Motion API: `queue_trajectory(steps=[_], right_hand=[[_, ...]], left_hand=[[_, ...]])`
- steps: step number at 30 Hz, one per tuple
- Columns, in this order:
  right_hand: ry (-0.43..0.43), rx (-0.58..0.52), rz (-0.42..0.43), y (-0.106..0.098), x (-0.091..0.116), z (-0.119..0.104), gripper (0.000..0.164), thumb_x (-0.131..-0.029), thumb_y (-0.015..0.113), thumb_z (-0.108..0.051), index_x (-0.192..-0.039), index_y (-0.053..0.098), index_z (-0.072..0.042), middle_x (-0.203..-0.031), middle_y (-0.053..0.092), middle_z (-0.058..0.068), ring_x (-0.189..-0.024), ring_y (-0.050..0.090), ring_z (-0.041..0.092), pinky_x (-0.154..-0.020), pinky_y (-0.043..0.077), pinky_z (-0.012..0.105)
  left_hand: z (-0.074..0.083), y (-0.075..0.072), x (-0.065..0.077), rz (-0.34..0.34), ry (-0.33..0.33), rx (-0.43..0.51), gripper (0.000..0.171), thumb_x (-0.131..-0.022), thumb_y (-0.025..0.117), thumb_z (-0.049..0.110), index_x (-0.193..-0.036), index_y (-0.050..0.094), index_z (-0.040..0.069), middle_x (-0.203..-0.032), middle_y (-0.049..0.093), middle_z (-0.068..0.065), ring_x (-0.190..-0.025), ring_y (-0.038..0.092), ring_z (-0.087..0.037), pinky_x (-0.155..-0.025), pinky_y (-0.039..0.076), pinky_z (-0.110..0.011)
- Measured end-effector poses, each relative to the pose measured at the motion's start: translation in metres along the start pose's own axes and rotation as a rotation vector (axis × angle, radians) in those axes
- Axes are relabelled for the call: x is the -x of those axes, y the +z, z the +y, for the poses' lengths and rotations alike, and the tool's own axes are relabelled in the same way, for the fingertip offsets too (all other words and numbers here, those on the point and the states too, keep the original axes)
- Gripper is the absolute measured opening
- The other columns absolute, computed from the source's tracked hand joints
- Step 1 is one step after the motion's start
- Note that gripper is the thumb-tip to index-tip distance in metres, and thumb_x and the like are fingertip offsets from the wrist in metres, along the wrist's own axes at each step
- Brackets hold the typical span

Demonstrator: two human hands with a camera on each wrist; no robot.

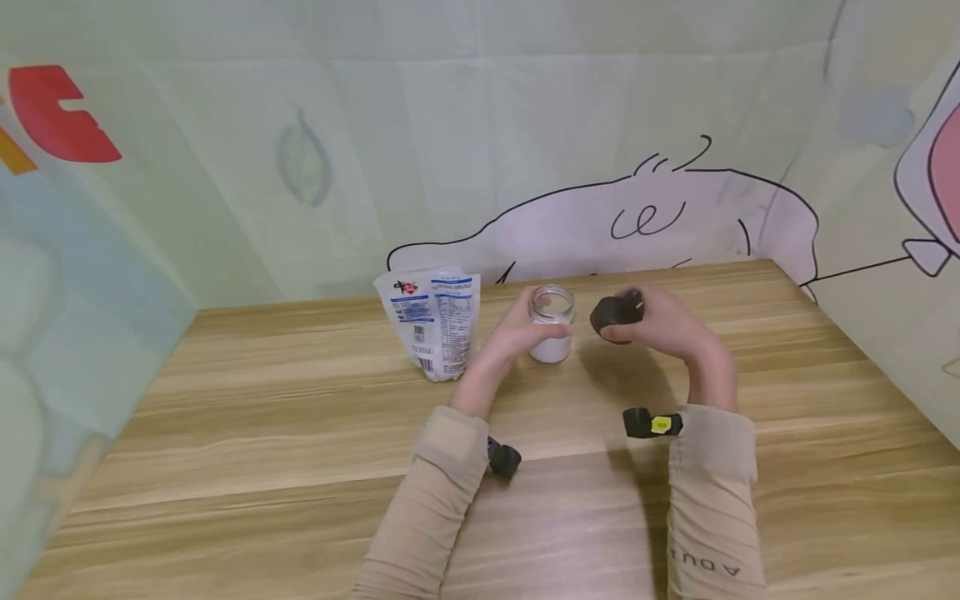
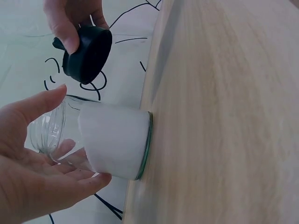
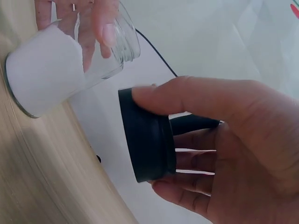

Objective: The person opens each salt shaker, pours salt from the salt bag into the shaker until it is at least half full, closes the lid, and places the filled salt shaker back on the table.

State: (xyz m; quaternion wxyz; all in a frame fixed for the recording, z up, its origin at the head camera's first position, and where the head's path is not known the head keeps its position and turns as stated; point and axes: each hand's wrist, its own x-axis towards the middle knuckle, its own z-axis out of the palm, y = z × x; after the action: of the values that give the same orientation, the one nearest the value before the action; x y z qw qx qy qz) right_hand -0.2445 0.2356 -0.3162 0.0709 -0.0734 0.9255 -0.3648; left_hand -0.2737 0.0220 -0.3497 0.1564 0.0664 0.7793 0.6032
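Observation:
A clear glass jar (image 1: 551, 343) stands upright on the table, its mouth uncovered, with white powder filling the lower part (image 2: 114, 140). My left hand (image 1: 522, 327) grips the jar from its left side, thumb across the front and fingers behind the glass. To the right of the jar and apart from it, my right hand (image 1: 663, 321) holds a black lid (image 1: 617, 315) above the table. In the right wrist view the thumb and fingers pinch the rim of the lid (image 3: 147, 140). A small spout or handle sticks out from the lid's top.
A white printed pouch (image 1: 435, 325) stands on the wooden table (image 1: 285, 467) just left of the jar. Behind the table hangs a pale cloth backdrop (image 1: 360, 142) with cartoon drawings. Black camera straps sit on both wrists.

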Motion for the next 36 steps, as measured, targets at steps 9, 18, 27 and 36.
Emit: queue_trajectory(steps=[9,18,27,36], right_hand=[[0.011,-0.002,0.029,0.000,-0.001,-0.006,0.065,-0.083,0.072,-0.037,-0.131,0.048,-0.001,-0.122,0.058,0.019,-0.111,0.052,0.033,-0.093,0.042,0.045],[-0.050,-0.048,0.089,0.001,-0.002,-0.013,0.062,-0.085,0.071,-0.028,-0.134,0.045,0.000,-0.124,0.056,0.019,-0.112,0.050,0.033,-0.091,0.042,0.043],[-0.077,-0.035,0.162,0.006,-0.005,-0.021,0.069,-0.084,0.071,-0.031,-0.139,0.041,-0.001,-0.127,0.053,0.020,-0.111,0.051,0.033,-0.086,0.044,0.042],[-0.090,-0.024,0.176,0.010,-0.006,-0.027,0.066,-0.083,0.073,-0.032,-0.135,0.045,-0.002,-0.128,0.054,0.018,-0.108,0.053,0.033,-0.084,0.045,0.041]], left_hand=[[0.000,0.000,0.001,0.004,0.004,0.007,0.076,-0.080,0.075,0.015,-0.144,0.034,0.013,-0.144,0.045,-0.011,-0.138,0.037,-0.029,-0.116,0.026,-0.049],[-0.001,-0.001,0.001,0.000,0.018,0.000,0.076,-0.080,0.075,0.017,-0.144,0.035,0.014,-0.144,0.045,-0.012,-0.138,0.037,-0.030,-0.116,0.026,-0.049],[-0.001,-0.001,0.001,-0.008,-0.002,-0.022,0.077,-0.080,0.075,0.020,-0.145,0.033,0.014,-0.148,0.041,-0.011,-0.141,0.034,-0.029,-0.117,0.025,-0.050],[-0.001,0.000,0.000,-0.010,0.003,-0.022,0.075,-0.080,0.075,0.017,-0.143,0.034,0.013,-0.146,0.044,-0.011,-0.138,0.037,-0.029,-0.116,0.027,-0.049]])
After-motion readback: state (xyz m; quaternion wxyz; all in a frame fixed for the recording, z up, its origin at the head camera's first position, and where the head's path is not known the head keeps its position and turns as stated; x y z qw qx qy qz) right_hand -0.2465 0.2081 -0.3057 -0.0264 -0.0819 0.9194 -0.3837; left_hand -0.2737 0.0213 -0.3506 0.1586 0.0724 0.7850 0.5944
